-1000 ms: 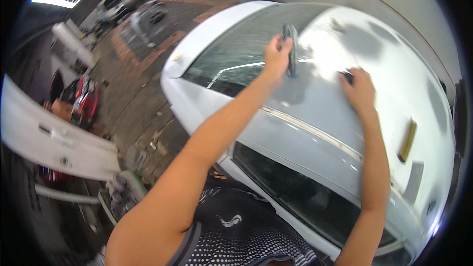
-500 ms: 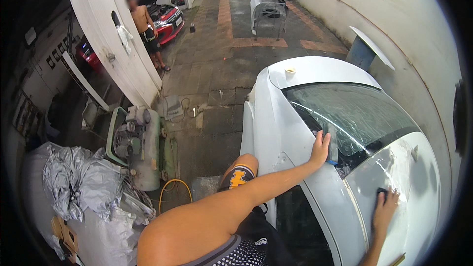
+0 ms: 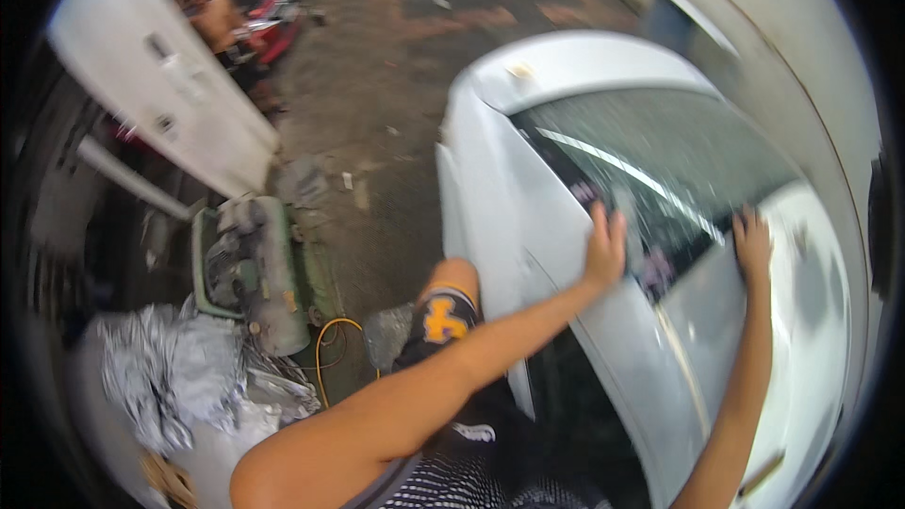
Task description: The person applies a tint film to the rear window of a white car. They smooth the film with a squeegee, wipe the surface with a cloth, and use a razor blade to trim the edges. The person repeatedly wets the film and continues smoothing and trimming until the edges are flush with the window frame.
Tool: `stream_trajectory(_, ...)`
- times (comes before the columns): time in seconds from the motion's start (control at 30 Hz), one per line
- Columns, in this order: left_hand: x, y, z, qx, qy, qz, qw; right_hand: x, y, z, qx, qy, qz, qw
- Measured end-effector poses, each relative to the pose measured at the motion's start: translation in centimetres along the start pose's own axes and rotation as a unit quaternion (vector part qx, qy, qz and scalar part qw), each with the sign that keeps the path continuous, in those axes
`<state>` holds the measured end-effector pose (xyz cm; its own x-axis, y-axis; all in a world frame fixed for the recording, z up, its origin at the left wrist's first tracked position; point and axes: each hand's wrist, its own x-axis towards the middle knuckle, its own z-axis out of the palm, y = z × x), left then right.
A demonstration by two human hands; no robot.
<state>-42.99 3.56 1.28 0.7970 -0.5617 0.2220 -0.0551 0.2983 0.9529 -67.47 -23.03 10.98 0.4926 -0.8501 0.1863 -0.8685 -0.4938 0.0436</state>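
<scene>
I stand beside a white car with dull grey patches on its roof. My left hand is closed at the lower corner of its rear window, along a flat grey-blue block that is smeared by motion. My right hand rests on the roof's rear edge by the glass, fingers curled. The small dark pad it gripped earlier is hard to separate now from the window's black border. A small pale cup stands on the trunk lid.
A green air compressor stands at left, with a yellow hose near my leg. Crumpled silver sheeting lies at lower left. A white pillar rises far left, a person behind it. A thin stick lies on the roof.
My right hand has slid forward over the roof to the rear window's edge. My left hand stays near the window corner. The whole view has shifted and blurred, and the person far left has bent over.
</scene>
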Motion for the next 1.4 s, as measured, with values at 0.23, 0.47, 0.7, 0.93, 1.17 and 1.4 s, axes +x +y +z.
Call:
stream_trajectory(0.23, 0.7, 0.7, -1.1, -0.016, -0.007, -0.012, 1.000, -3.9, -8.4, -1.9, 0.106, -0.021, -0.118, 0.987)
stream_trajectory(0.47, 0.9, 0.9, -0.7, -0.057, -0.044, -0.010, 0.997, -23.0, -14.5, -9.4, 0.115, -0.035, -0.222, 0.967)
stream_trajectory(0.7, 1.0, 0.9, -1.3, -0.092, -0.047, -0.034, 0.994, -35.1, 1.9, -16.1, 0.132, 0.024, 0.073, 0.988)
stream_trajectory(0.93, 0.7, 1.2, -1.3, -0.071, -0.037, -0.023, 0.997, -33.9, 7.1, -13.8, 0.013, 0.109, 0.180, 0.977)
stream_trajectory(1.17, 0.8, 1.1, -1.3, -0.077, -0.050, -0.036, 0.995, -21.2, 8.8, -10.5, -0.040, 0.163, 0.106, 0.980)
stream_trajectory(1.4, 0.3, 0.5, -0.9, -0.059, -0.037, -0.036, 0.997, -13.0, 1.8, -7.8, 0.058, 0.114, 0.005, 0.992)
